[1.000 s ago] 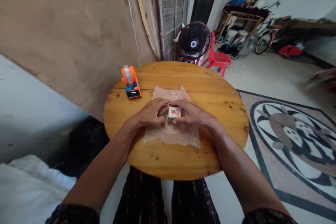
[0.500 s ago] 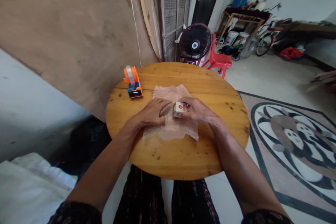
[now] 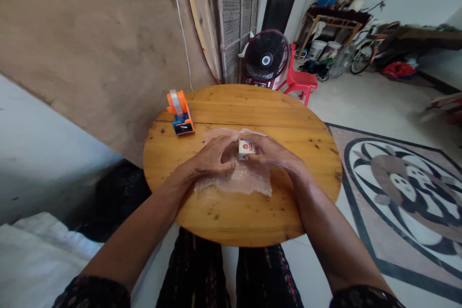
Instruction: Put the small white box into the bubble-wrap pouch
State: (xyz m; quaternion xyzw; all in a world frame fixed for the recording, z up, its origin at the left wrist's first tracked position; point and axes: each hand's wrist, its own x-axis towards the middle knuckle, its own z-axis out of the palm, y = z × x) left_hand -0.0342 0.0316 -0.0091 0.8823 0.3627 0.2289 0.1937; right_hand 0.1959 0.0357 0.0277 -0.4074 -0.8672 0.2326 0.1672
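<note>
A small white box [image 3: 246, 148] with a red mark stands over a sheet of bubble wrap [image 3: 249, 184] on the round wooden table. My right hand [image 3: 272, 150] grips the box from its right side, thumb toward me and fingers behind. My left hand [image 3: 212, 158] rests on the left part of the wrap, just left of the box. Its thumb and fingers are apart in a curve, and the box is not in it. The wrap's far edge is bunched up behind both hands, whose fingertips are partly hidden there.
An orange and blue tape dispenser [image 3: 180, 111] stands at the table's back left. Beyond the far rim are a fan [image 3: 267, 55] and a red plastic chair [image 3: 300, 79]. A brown board [image 3: 108, 33] leans along the left side.
The far edge of the bubble wrap has come nearer and bunched up behind the hands. My left hand has moved slightly toward the box, which remains in my right hand.
</note>
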